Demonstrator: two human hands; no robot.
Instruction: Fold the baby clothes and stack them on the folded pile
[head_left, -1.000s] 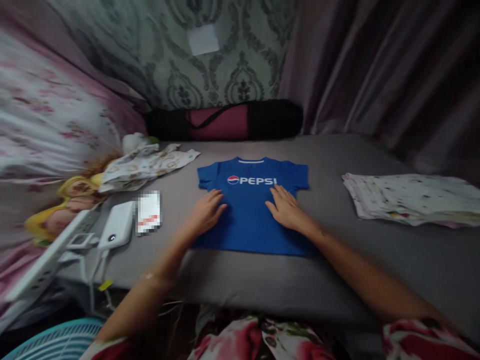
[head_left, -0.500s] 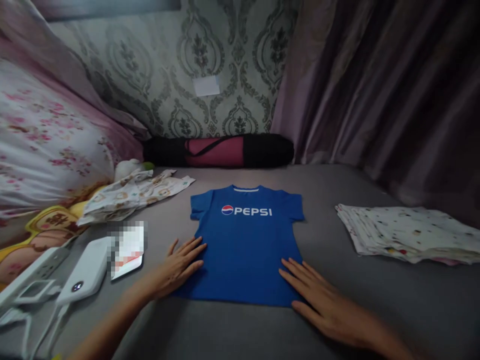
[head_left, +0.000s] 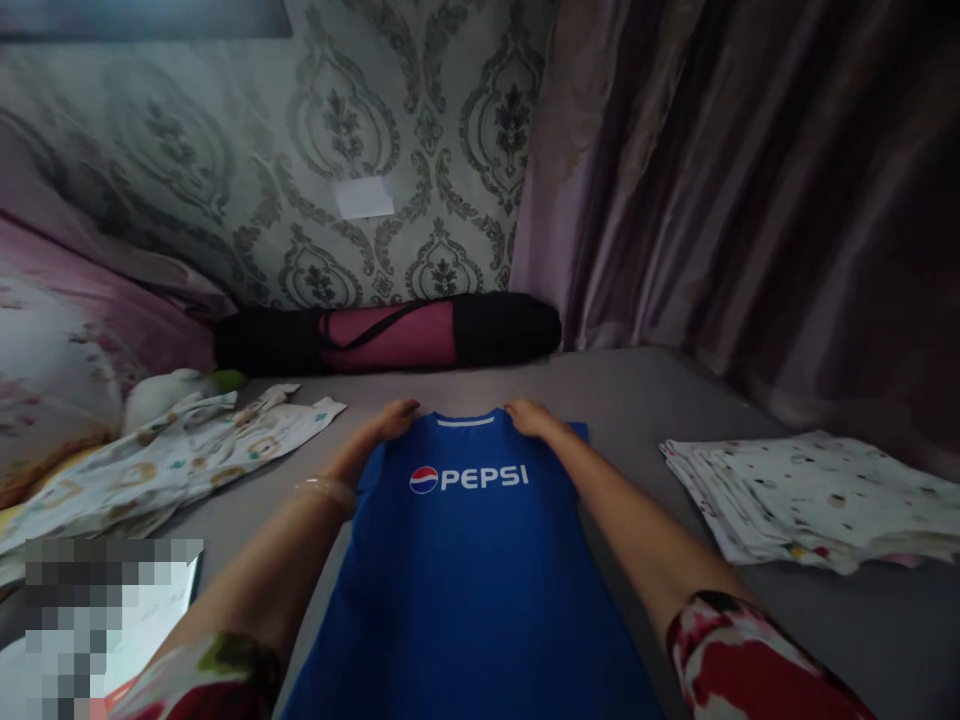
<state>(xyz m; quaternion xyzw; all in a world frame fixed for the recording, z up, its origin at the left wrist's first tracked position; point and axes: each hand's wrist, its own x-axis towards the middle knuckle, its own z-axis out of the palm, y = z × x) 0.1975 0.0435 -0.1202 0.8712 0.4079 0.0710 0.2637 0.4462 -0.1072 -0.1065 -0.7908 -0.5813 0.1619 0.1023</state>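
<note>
The blue T-shirt [head_left: 469, 570] was at the centre of the grey sheet [head_left: 622, 400], front upward and collar toward the far side, its near hem beyond the bottom of the view. Both arms reached out along its sides. The left hand [head_left: 397, 418] was at the far-left shoulder, fingers curled in and apparently pinched on the cloth; the right hand [head_left: 527, 418] seemed clamped likewise on the far-right shoulder, close by the neckline, though the undersides of both grips were hidden. Holding it at two matching points, one either side of the collar, probably kept the top edge level and the chest taut. Whether that edge was raised off the sheet could not be told. Across the chest, white capitals read PEPSI [head_left: 484, 478], with a round red, white and blue emblem [head_left: 424, 480] just left of them. The folded stack [head_left: 832, 490] sat well apart on the right, perhaps so the middle had room, and a patterned garment [head_left: 202, 455] lay loosely spread on the left. A bright-screened device [head_left: 161, 615] at near left was masked by blocks, its writing unreadable; no words could be made out on the pale card [head_left: 364, 198] on the far wall.
</note>
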